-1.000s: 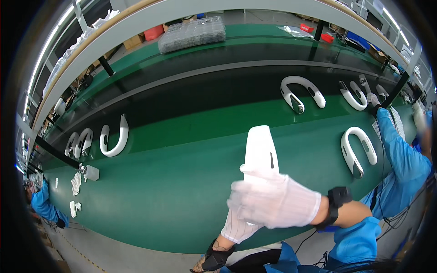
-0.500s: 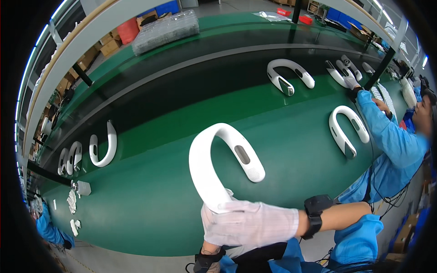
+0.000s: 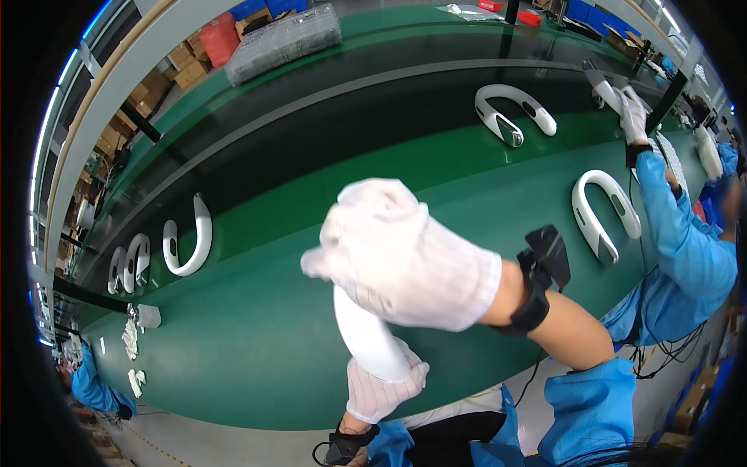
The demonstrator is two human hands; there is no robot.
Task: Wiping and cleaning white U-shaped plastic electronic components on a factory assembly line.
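A white U-shaped neckband device (image 3: 364, 335) is held above the green table, one arm of it showing between my hands. My left hand (image 3: 387, 385), in a thin white glove, is closed around its lower end. My right hand (image 3: 401, 257), gloved too, covers the upper curve with its fingers curled in; the rest of the device is hidden behind it. Beyond, similar white neckbands lie apart: one at the far right (image 3: 515, 113), one nearer on the right (image 3: 605, 214) and one at the left (image 3: 188, 237).
A co-worker's gloved hand (image 3: 634, 117) touches devices at the far right. More neckbands (image 3: 136, 259) and a small grey block (image 3: 148, 316) stand at the left, near crumpled white gloves (image 3: 131, 341). A dark belt strip (image 3: 327, 132) runs behind the green table (image 3: 249, 350).
My right hand has moved up from the device's lower end to its upper curve. My left hand stays at the lower end. The co-worker's hand at the far right has shifted.
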